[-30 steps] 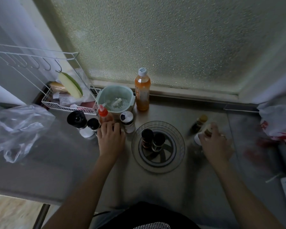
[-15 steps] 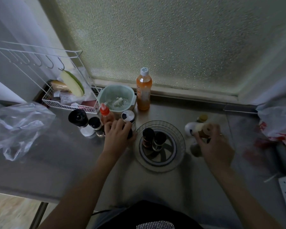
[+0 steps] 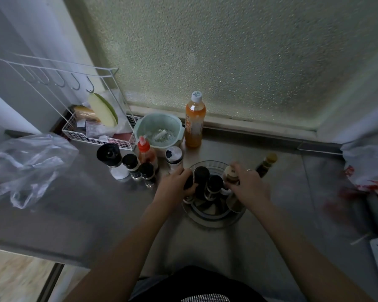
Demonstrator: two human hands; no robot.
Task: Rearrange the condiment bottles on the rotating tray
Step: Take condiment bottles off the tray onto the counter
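A clear round rotating tray [image 3: 214,216] sits on the steel counter in front of me. Two black-capped bottles [image 3: 202,177] stand in its middle. My left hand [image 3: 175,185] grips a dark-capped bottle [image 3: 188,182] at the tray's left side. My right hand [image 3: 248,187] holds a tan-capped brown bottle [image 3: 231,174] over the tray's right side, with another jar partly hidden under the palm. Left of the tray stand a red-capped sauce bottle [image 3: 146,152], a white-lidded shaker [image 3: 174,156] and several black-capped jars [image 3: 130,163].
A dark sauce bottle [image 3: 266,164] stands right of the tray. Behind are an orange drink bottle [image 3: 194,120], a green colander [image 3: 158,132] and a white wire rack [image 3: 92,127]. A clear plastic bag [image 3: 24,164] lies at left, a printed bag [image 3: 371,166] at right.
Both hands have moved inward to the tray. The left hand carried a dark-capped bottle from the counter group to the tray's left side; the right brought the tan-capped bottle over its right side.
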